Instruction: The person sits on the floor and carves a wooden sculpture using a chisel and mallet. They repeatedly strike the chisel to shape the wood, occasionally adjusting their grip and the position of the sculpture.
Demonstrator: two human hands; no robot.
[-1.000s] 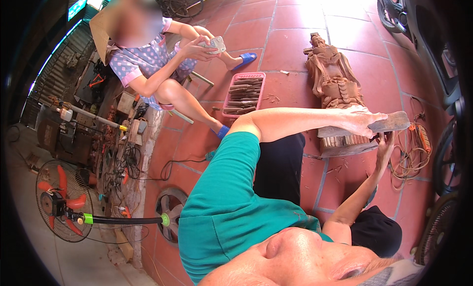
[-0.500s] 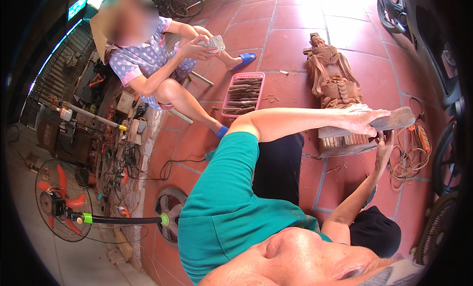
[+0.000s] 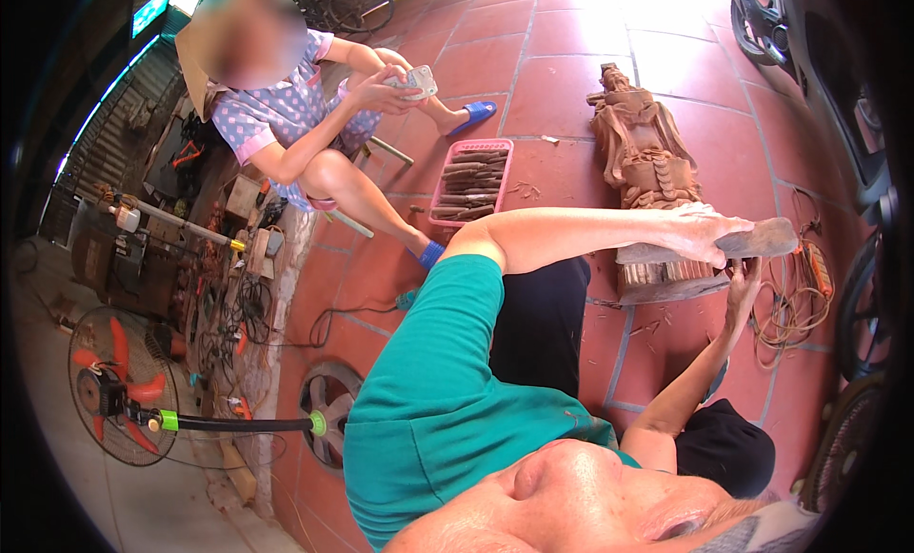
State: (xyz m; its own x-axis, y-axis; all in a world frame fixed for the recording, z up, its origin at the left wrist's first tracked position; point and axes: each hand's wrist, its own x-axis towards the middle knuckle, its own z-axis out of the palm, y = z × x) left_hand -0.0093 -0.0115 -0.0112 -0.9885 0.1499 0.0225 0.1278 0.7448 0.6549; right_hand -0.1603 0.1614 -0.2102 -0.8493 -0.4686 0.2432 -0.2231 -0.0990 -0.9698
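The left hand [image 3: 700, 234] is clamped on a flat grey-brown wooden mallet [image 3: 757, 239] above the pale ridged wood block [image 3: 666, 272] on the red tile floor [image 3: 571, 77]. The right hand [image 3: 741, 291] seems closed on a thin tool, hard to tell. The mallet looks stiff and heavy; best held by its narrow end.
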